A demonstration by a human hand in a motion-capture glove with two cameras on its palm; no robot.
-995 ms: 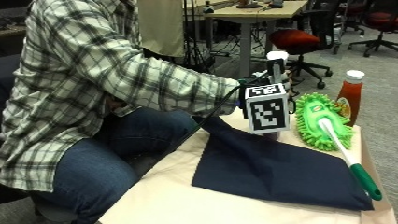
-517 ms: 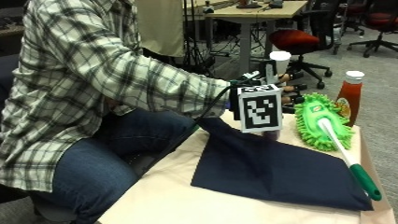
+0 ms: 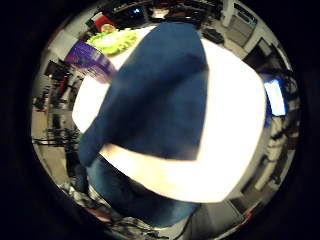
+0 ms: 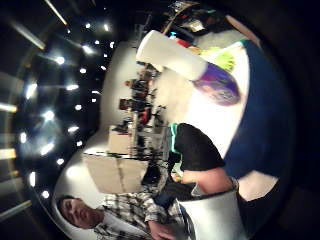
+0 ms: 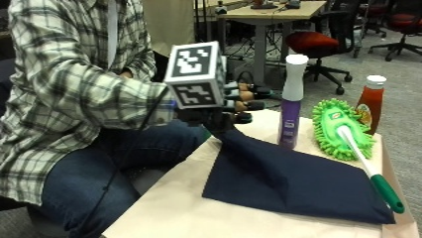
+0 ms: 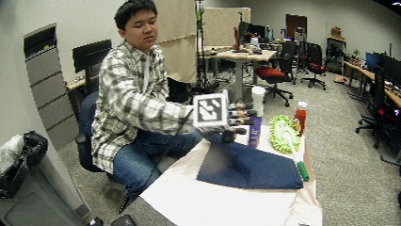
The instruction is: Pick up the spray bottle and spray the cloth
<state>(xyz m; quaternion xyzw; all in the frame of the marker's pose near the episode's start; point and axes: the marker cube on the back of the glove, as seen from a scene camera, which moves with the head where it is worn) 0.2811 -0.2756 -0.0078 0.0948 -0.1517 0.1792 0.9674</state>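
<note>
You are sitting at the surface, which is carrying everything the task needs within reach. Largest on it is the dark blue cloth, lying mostly flat across the middle, with the corner nearest you raised in a ridge under your gloved right hand. That lifted corner looks pinched by the hand, though the marker block is hiding the contact, so I cannot tell for certain whether the fingers are closing on the fabric or only hovering over it; what shows of them is reaching forward, side by side, toward the bottle. Lifting that corner seems meant to angle the fabric as a target, or it may be snagging.

Beside the cloth's far edge a green mop head is lying with its handle running toward the surface's right corner, out of your working path. Behind it a red sauce bottle is standing upright.

The spray bottle, purple with a white top, is standing upright at the cloth's far edge, just beyond your fingertips and not yet being held. By my reading you are only approaching the pickup.
</note>
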